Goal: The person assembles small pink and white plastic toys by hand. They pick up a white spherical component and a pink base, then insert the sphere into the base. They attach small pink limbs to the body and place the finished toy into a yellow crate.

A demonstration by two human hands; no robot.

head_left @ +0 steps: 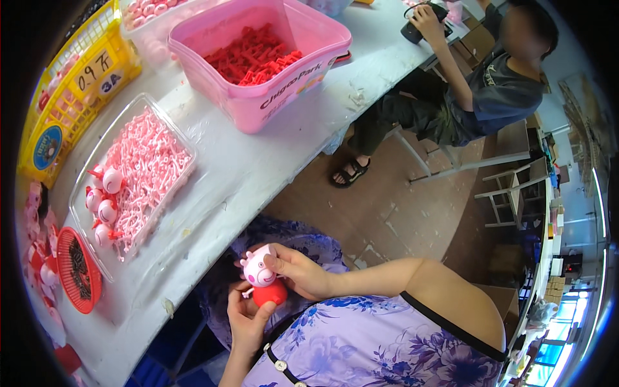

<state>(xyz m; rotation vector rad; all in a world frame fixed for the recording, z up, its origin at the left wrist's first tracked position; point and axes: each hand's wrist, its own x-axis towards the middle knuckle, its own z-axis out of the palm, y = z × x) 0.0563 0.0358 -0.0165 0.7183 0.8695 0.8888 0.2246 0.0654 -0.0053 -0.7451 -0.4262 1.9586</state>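
A small toy pig figure point(267, 293) with a pink head and a red body is held between my two hands, above my lap. My left hand point(248, 322) grips the red body from below, thumb on its front. From the other side my right hand point(300, 271) is closed round the pink head, thumb near the snout. One small pink arm sticks out beside my left fingers. On the table at the left, a clear tray point(184, 164) holds many small pink parts point(145, 168) and several pig heads point(106, 209) with red pieces.
A pink tub point(258, 109) of red parts stands farther back. At the left are a yellow basket point(77, 90) and a red basket point(61, 258) with small dark metal pieces. The white table's edge point(258, 209) slants past my lap. Another person point(490, 84) sits at the far right.
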